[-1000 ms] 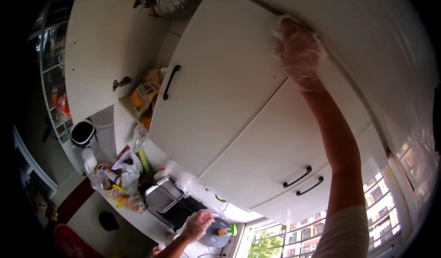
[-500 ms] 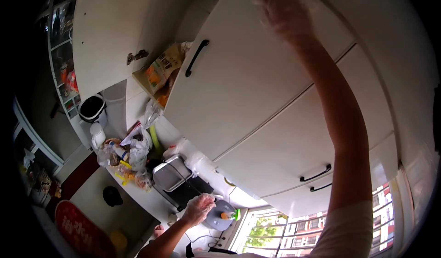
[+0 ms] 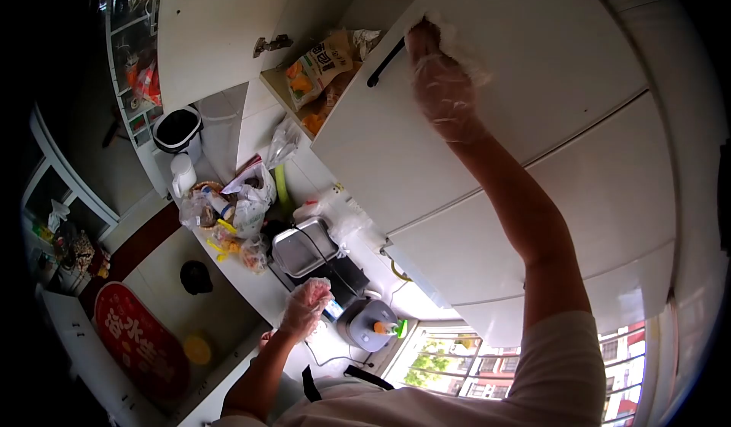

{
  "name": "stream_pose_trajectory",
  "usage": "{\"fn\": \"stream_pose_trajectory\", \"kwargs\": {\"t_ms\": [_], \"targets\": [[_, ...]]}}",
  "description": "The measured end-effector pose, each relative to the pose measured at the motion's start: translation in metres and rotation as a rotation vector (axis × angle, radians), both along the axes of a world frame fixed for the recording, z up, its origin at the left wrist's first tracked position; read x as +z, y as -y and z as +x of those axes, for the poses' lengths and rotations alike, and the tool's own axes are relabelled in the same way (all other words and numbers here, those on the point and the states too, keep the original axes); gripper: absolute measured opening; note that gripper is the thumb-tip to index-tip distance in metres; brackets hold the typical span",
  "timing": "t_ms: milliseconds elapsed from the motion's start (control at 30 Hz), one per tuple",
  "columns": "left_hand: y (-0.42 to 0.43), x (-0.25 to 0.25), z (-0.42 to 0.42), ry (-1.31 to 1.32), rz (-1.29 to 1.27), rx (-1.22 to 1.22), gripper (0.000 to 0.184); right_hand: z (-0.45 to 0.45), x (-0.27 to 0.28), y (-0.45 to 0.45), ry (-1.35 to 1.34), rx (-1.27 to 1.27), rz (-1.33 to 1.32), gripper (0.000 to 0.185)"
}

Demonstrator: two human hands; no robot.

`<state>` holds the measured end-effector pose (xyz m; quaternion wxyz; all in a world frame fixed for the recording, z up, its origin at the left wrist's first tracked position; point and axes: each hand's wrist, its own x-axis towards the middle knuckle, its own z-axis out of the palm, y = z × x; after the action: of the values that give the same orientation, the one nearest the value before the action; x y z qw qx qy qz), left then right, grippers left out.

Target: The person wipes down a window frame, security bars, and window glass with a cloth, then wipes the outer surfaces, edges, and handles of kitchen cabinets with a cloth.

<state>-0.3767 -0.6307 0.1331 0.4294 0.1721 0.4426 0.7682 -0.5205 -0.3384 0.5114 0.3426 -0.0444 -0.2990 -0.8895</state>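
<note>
Plastic-gloved, the left hand (image 3: 304, 309) hangs low, fingers curled, its contents unclear. Farther out, the right hand (image 3: 442, 88) meets the white cabinet door (image 3: 525, 77) by its black handle (image 3: 387, 62); whether it grips anything, I cannot tell. Flat fingers and even pressure would probably suit that surface.

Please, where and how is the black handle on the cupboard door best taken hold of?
Probably by the uncovered stretch of the handle, because the right hand hides its other end. Come from in front of the door, on the side of the printed bag, and hook around it: the handle is slim and lies near that edge.
</note>
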Motion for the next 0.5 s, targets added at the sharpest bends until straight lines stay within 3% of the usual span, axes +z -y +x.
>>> {"fn": "stream_pose_trajectory", "kwargs": {"t_ms": [100,167,200,267,467,500], "targets": [[0.000,0.012,0.003,-0.066,0.028,0.011,0.021,0.009,0.008,0.003,0.411,0.396,-0.646,0.011],[0.000,0.015,0.007,-0.045,0.017,-0.001,0.020,0.018,0.006,0.014,0.437,0.309,-0.723,0.019],[-0.001,0.016,0.009,-0.035,0.013,-0.007,0.020,0.030,-0.002,0.024,0.318,0.100,-0.582,0.028],[0.002,0.023,0.011,-0.069,0.007,-0.012,0.019,0.033,-0.010,0.030,0.253,-0.079,-0.587,0.036],[0.006,0.019,0.013,-0.050,0.020,-0.028,0.018,0.017,-0.038,0.013,0.601,0.084,-1.481,0.025],[0.004,0.021,0.011,-0.059,0.025,-0.018,0.019,0.014,-0.043,0.001,0.632,0.136,-1.389,0.019]]}}
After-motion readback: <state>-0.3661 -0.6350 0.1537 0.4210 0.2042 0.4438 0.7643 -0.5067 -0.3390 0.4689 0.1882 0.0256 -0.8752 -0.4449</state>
